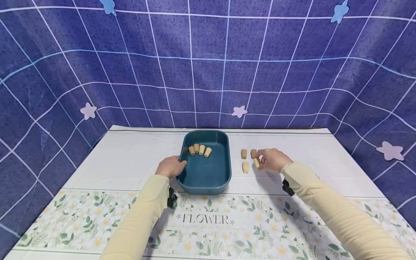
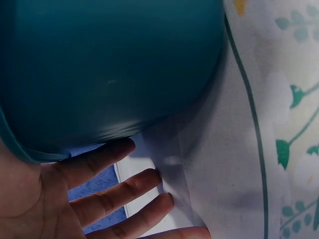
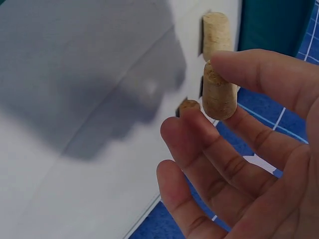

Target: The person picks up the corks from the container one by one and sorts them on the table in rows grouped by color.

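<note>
"Cream sleeves (image 1: pixel 134 220) were nearest, stretched over a floral band (image 1: pixel 227 240) printed with FLOWER, on the near side of both hands."

"And dark straps (image 1: pixel 172 198)?"

"Yes, one just behind each hand, at the wrist."

"What was the left hand (image 1: pixel 171 167) doing?"

"Gripping a blue-green tray (image 1: pixel 206 171) by its side, thumb over the rim, the other fingers spread along the outside. The tray sat just right of that hand, in the gap between the two."

"And the right hand (image 1: pixel 273 160)?"

"It pinched a pale cork (image 3: pixel 219 97) between thumb and finger, its other fingers loosely bent. I couldn't tell whether that cork touched the white cloth (image 1: pixel 130 159) below."

"Were others close by?"

"Three loose corks (image 1: pixel 245 167) sat just left of that hand, one of them right behind the pinched one. Beyond the left hand and to its right, four more corks (image 1: pixel 202 150) clustered inside the tray, toward its far end."

"Anything behind?"

"Past both hands, a blue-violet curtain (image 1: pixel 208 72) hung, ruled with pale lines and dotted with stars."
</note>
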Tool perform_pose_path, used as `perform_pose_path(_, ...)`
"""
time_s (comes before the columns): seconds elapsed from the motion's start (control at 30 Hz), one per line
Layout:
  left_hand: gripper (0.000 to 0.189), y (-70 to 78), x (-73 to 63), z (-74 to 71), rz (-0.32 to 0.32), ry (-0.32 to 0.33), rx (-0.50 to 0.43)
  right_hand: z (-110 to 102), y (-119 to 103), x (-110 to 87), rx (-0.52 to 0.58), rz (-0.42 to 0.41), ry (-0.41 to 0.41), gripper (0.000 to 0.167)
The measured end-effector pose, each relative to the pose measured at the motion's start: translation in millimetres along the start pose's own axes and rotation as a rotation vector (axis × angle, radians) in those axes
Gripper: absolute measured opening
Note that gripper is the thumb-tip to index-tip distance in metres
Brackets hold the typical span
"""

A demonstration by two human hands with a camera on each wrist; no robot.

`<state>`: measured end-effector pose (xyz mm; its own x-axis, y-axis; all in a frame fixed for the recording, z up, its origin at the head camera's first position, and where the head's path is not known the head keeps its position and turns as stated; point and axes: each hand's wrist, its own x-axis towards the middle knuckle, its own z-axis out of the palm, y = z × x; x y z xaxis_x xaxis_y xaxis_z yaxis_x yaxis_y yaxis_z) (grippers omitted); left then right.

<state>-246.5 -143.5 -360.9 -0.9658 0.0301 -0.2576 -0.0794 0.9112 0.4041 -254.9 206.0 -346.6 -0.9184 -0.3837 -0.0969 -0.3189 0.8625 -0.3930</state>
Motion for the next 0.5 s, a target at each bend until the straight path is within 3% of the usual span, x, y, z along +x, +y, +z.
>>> perform_pose_path(0.5, 0.052, -0.9, 1.1, 0.7, -0.001, -0.001, 0.008, 13.4, 8.8, 2.3, 0.002, 0.047, -0.023, 0.045)
